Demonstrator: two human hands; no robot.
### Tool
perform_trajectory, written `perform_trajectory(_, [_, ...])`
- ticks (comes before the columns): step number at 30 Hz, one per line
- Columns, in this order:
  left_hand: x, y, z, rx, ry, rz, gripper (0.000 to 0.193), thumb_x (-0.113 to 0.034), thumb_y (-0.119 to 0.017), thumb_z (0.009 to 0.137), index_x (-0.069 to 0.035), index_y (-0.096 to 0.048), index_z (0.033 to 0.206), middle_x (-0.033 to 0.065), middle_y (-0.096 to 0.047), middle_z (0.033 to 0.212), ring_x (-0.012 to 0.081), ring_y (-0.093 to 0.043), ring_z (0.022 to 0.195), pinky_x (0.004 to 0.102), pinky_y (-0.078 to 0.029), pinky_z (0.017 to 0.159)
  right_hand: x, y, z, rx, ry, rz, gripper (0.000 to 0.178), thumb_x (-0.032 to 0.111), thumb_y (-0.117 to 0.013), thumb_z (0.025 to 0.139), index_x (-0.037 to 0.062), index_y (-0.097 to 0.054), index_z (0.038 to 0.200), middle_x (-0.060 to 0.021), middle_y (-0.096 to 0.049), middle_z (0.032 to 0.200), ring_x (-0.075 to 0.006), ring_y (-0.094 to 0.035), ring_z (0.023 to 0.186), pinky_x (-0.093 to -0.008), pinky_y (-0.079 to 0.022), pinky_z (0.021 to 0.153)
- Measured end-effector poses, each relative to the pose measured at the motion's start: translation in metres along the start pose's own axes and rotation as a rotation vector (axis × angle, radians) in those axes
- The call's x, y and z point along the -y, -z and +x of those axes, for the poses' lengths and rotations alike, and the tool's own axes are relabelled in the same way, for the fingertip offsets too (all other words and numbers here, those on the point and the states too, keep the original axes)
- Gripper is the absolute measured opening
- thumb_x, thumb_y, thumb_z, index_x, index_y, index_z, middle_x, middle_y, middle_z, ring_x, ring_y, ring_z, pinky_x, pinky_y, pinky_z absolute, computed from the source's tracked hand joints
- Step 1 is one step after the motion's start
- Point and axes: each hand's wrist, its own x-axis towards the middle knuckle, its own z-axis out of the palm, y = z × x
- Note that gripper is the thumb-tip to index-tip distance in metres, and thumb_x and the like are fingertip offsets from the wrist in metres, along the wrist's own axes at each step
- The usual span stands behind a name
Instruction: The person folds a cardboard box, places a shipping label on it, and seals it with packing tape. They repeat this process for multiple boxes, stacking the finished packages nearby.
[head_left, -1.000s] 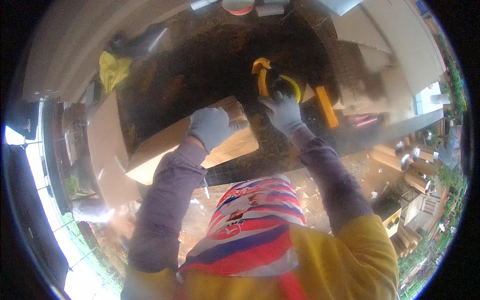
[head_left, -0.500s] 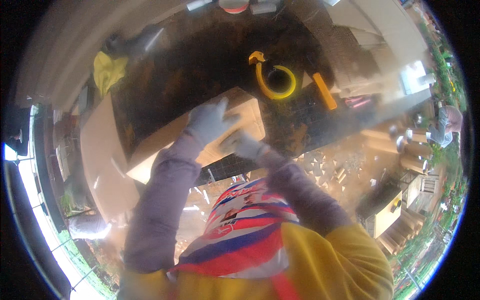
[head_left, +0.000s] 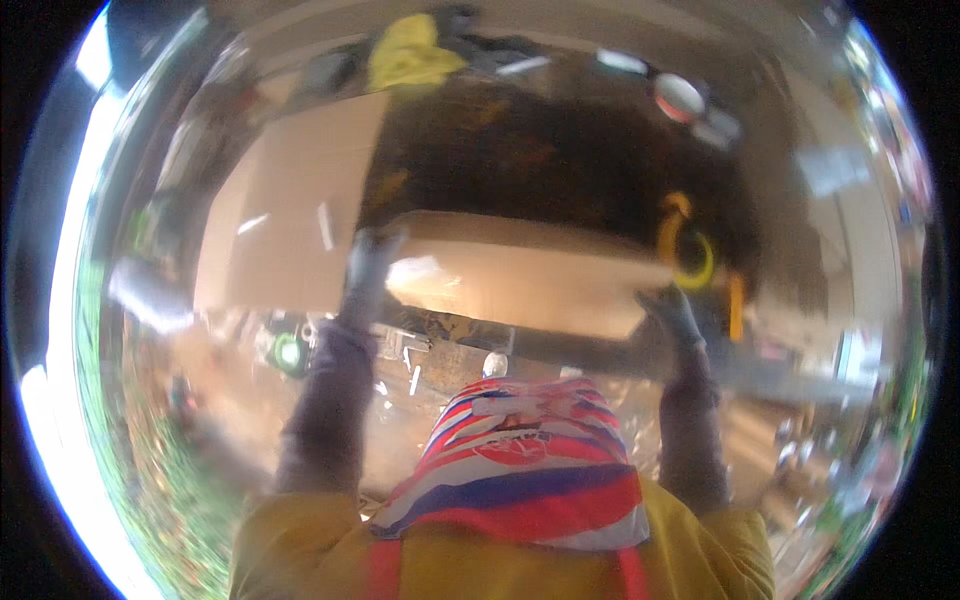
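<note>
A long brown cardboard box (head_left: 530,275) lies crosswise in front of me on a dark worktable (head_left: 520,165). At its left end, my left hand (head_left: 370,262), in a grey glove, grips the edge. My right hand (head_left: 670,308), gloved too, clasps the opposite end. Motion blurs both hands, and the fingertips are partly hidden. Beyond the right hand lie a yellow tape dispenser (head_left: 690,258) and a slim orange-yellow tool (head_left: 736,306), too blurred to name.
A flat cardboard sheet (head_left: 290,215) extends off the table's left side. Yellow cloth (head_left: 410,55) lies at the far left. A round white container with a red rim (head_left: 680,98) stands at the far right. Paper scraps (head_left: 414,378) litter the ground below the near edge.
My hands have moved apart from the box's right part to its two ends. The box now lies more nearly crosswise to me. My view has swung left, shifting the surroundings rightward.
</note>
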Motion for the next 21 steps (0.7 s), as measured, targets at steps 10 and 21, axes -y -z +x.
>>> perform_trajectory(10, [-0.103, -0.005, -0.225, -0.525, 0.654, -0.360, 0.040, -0.035, -0.067, 0.081, -0.001, -0.064, 0.102, 0.0207, -0.067, 0.099, 0.0365, -0.065, 0.095, 0.0440, -0.051, 0.084, 0.044, -0.035, -0.006, 0.750, 0.229, -0.493, 0.063, 0.006, -0.074, 0.080, 0.0018, -0.045, 0.136, -0.0115, -0.062, 0.120, -0.0239, -0.060, 0.106, -0.0353, -0.049, 0.092])
perform_trajectory(21, [-0.117, -0.098, -0.664, -0.954, 1.140, -0.059, 0.023, -0.010, -0.058, 0.081, -0.005, -0.069, 0.101, 0.0156, -0.068, 0.093, 0.0306, -0.068, 0.085, 0.0416, -0.056, 0.070, 0.087, -0.079, -0.091, 1.587, 0.463, -0.909, 0.067, 0.008, -0.077, 0.078, 0.0017, -0.045, 0.136, -0.0116, -0.061, 0.119, -0.0247, -0.059, 0.107, -0.0369, -0.048, 0.093])
